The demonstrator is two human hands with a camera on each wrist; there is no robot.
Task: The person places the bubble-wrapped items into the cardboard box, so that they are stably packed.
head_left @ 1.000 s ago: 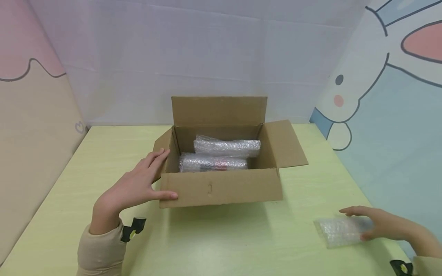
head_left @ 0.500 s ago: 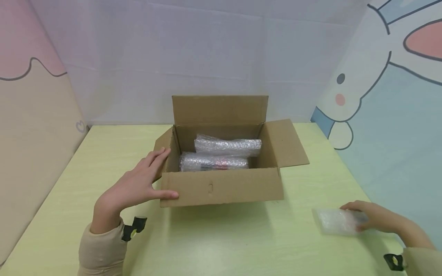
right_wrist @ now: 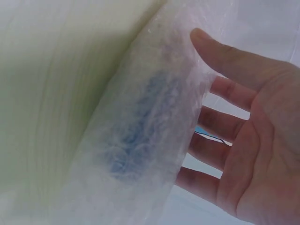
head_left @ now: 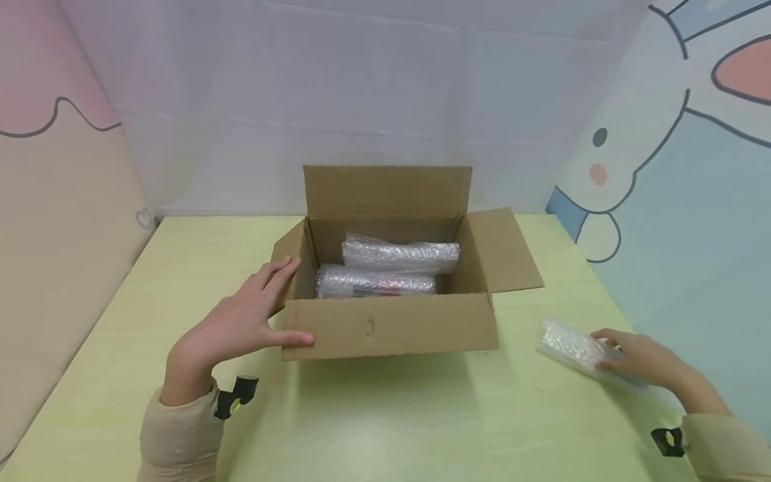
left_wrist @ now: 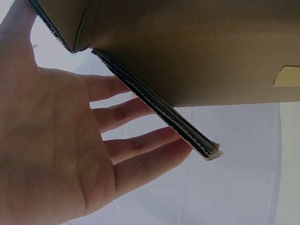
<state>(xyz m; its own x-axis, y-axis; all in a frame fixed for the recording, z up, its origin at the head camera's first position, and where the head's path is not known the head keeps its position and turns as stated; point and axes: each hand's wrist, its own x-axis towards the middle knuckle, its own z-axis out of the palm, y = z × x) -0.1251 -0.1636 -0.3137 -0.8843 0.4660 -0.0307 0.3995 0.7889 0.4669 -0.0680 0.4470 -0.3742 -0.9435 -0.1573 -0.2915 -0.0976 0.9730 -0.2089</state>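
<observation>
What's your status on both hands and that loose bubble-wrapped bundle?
Left hand flat against open brown cardboard box. Right hand grips clear bubble-wrapped bundle on green table. Box opening unobstructed.

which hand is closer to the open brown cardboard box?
Left. The left hand rests flat against the open brown cardboard box at its near left corner; the right hand is off to its right, holding a bubble-wrapped bundle.

A pale green table [head_left: 385,428] with a faint wood grain fills the lower part of the head view. Soft wall panels close it in — a pink and cream panel [head_left: 54,167] along its left edge, a plain whitish panel [head_left: 361,100] along the far edge, and a blue panel with a cartoon rabbit [head_left: 680,134] along the right edge.
</observation>
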